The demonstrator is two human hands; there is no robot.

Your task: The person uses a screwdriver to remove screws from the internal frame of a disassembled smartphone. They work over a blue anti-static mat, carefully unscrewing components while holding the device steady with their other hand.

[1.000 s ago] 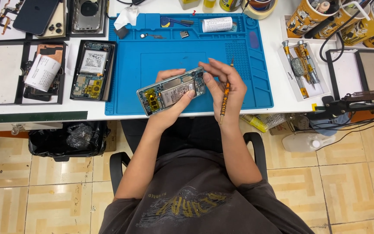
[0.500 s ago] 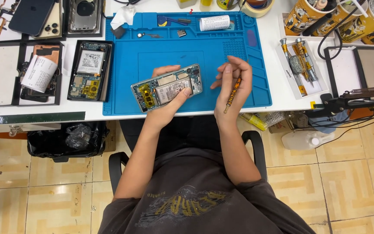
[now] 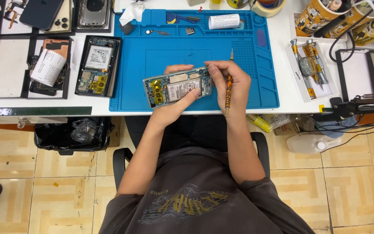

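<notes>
Hands meet over the blue mat (image 3: 256, 93) on your counter (image 3: 282, 56). Your left hand (image 3: 176, 104) cradles an opened phone (image 3: 177, 86), long axis running left to right. Your right hand (image 3: 232, 82) pinches its right end while gripping an orange screwdriver (image 3: 228, 89), pointing far.

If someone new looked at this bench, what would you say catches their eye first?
The bright blue work mat at the desk's centre draws the eye. Over its front edge, the left hand holds an opened phone with its insides exposed, while the right hand grips an orange-patterned screwdriver and touches the phone's end.
</notes>
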